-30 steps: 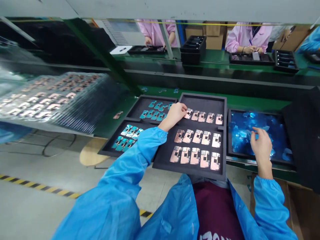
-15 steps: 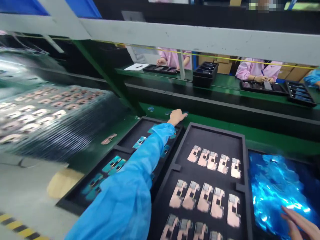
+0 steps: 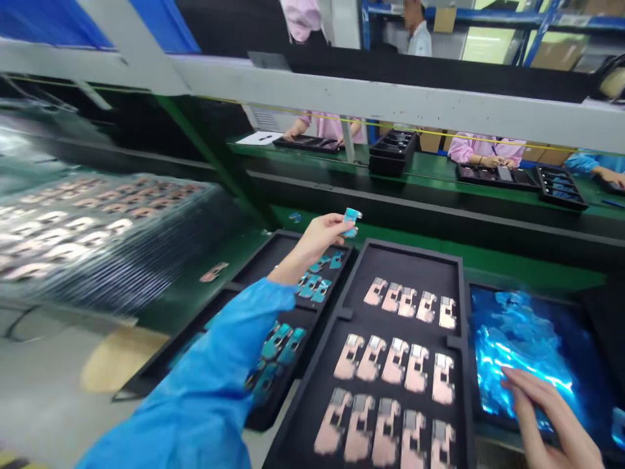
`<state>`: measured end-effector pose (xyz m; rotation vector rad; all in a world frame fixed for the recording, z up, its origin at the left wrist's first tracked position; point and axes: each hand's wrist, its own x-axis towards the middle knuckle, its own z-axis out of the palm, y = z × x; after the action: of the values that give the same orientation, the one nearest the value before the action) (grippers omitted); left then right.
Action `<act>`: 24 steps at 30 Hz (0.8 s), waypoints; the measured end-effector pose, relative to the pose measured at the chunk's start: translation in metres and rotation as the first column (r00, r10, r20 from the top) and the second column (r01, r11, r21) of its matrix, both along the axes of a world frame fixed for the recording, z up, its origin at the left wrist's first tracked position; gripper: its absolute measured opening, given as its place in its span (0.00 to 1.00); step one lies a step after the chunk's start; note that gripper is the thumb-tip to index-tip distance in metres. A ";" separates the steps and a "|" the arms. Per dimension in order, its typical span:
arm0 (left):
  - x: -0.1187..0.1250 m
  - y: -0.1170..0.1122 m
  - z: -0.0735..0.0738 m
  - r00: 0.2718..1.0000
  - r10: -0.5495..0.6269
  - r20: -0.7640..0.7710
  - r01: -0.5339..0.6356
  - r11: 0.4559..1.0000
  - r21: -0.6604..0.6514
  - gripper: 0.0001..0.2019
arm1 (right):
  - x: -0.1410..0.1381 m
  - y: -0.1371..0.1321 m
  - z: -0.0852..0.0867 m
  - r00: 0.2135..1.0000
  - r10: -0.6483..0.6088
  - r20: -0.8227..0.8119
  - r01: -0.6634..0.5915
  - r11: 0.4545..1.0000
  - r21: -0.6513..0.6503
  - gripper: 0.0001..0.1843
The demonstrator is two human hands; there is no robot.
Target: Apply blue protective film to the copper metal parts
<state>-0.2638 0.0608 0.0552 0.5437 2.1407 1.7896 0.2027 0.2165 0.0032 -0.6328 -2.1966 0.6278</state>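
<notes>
Since the earlier view, the left hand (image 3: 317,240) has come up pinching a small teal metal-edged component (image 3: 351,223) above the black foam tray (image 3: 263,267); the right hand (image 3: 549,417) lies open, fingers spread, over crumpled blue film (image 3: 522,345).

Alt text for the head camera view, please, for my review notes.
A person's left hand holds a small teal part above a black tray of similar parts, while the right hand lies over shiny blue film. Between them, copper-coloured plates sit in rows in a second black tray.
</notes>
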 end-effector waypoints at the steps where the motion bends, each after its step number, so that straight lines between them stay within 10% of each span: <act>1: 0.035 -0.018 0.009 0.998 -0.058 0.000 0.058 0.997 0.052 0.18 | -0.011 -0.008 0.012 0.997 0.073 -0.016 -0.073 0.997 -0.006 0.11; 5: 0.182 -0.068 0.029 0.990 -0.142 -0.001 0.141 0.984 0.104 0.13 | -0.064 -0.045 0.051 0.919 0.385 -0.086 -0.395 0.900 -0.186 0.25; 9: 0.273 -0.083 0.021 0.991 -0.119 0.061 0.110 0.985 0.135 0.09 | -0.092 -0.068 0.055 0.851 0.477 -0.217 -0.523 0.744 -0.416 0.19; 14: 0.313 -0.078 -0.003 0.997 -0.060 -0.039 0.063 0.993 0.101 0.04 | -0.077 -0.077 0.040 0.860 0.442 -0.254 -0.508 0.699 -0.503 0.10; 24: 0.332 -0.058 -0.016 0.987 -0.116 -0.110 0.124 0.990 0.071 0.08 | -0.049 -0.073 0.031 0.916 0.357 -0.181 -0.395 0.881 -0.262 0.11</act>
<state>0.0682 0.0028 0.0388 0.7868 2.0637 1.8213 0.1539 0.1440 0.0346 -0.2944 -2.1362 1.1840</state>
